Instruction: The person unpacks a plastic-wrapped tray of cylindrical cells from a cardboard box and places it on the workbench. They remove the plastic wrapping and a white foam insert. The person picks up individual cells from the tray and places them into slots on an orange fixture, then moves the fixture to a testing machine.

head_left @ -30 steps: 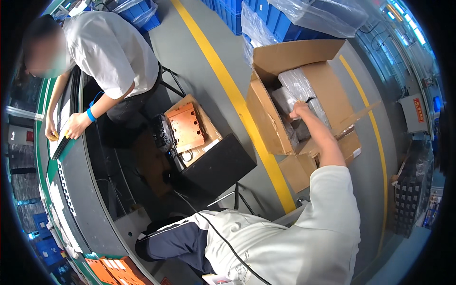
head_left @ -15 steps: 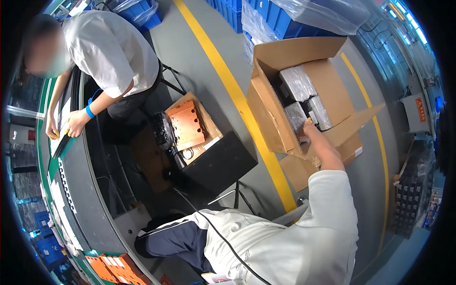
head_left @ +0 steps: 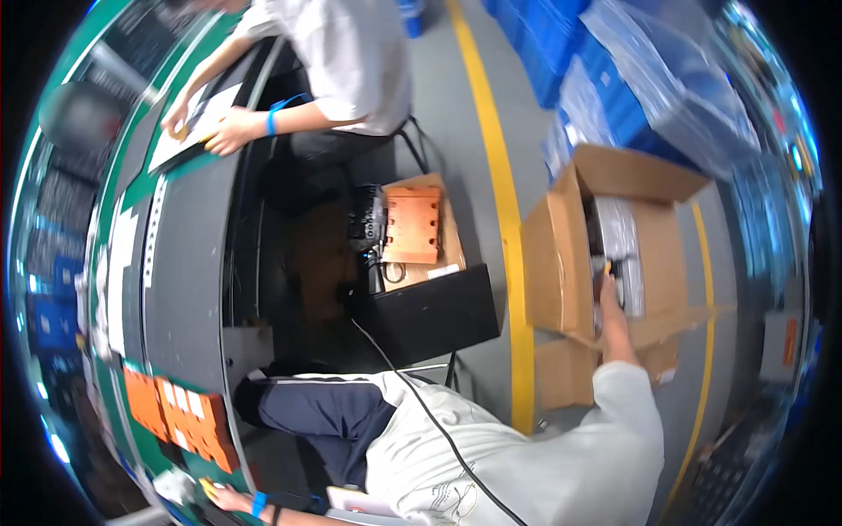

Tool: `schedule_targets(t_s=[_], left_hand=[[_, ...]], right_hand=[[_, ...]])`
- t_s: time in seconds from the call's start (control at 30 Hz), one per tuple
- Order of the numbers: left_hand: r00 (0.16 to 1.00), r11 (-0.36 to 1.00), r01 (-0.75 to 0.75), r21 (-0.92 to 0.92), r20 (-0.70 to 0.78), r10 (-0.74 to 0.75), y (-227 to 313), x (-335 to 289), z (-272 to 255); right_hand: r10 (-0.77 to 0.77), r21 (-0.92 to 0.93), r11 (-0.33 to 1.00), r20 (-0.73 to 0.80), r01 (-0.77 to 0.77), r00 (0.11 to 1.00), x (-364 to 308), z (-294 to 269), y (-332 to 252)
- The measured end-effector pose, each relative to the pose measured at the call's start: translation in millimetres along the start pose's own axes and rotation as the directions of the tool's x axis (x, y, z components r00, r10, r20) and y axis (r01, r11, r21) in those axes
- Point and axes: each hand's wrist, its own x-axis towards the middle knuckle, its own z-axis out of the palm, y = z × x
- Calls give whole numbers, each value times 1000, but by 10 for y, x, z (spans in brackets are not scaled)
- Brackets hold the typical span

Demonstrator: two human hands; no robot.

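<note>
My right hand (head_left: 607,291) reaches down into an open cardboard box (head_left: 553,263) on the right, a yellow cover on a fingertip. It is among silvery, clear-wrapped packs (head_left: 622,237); blur and the packs hide whether it grips one. At the lower left, my left hand (head_left: 228,499), with a blue wristband and yellow fingertip covers, is at the bench edge. Beside it are a crumpled white plastic bag (head_left: 174,485) and orange slotted parts (head_left: 197,425) with white patches. Its fingers are too blurred to show a grip.
Across the bench (head_left: 189,263), a co-worker's hands (head_left: 230,131) handle a dark flat panel. A black box (head_left: 430,316) and a carton holding an orange plate (head_left: 412,224) stand between us. Blue crates (head_left: 526,53) and plastic sheeting are beyond the cardboard box. A black cable (head_left: 421,403) crosses my front.
The view has turned, shifting the box and co-worker rightward in the picture. My left hand has come into view at the lower left. My right hand remains inside the box.
</note>
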Motion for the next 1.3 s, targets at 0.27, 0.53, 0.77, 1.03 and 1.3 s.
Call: schedule_targets(t_s=[0.27,0.53,0.77,1.03,1.3], left_hand=[[998,972,55,-228,5,-55,-267,-216,-340],[999,985,22,-174,48,-14,183,-519,38],[992,963,103,-249,100,-80,372,-635,33],[975,975,-179,131,153,158,588,-666,179],[989,989,-43,142,144,22,1008,-607,188]], right_hand=[[-347,-461,829,18,316,938,-494,-862,-173],[-520,-259,848,-233,463,822,-1282,-2174,-278],[-674,-279,738,-268,614,689,-3378,-3475,-899],[-961,-417,263,-34,870,274,-5267,-4108,-1454],[-941,-76,-134,323,988,-103,-6911,-3728,-2099]])
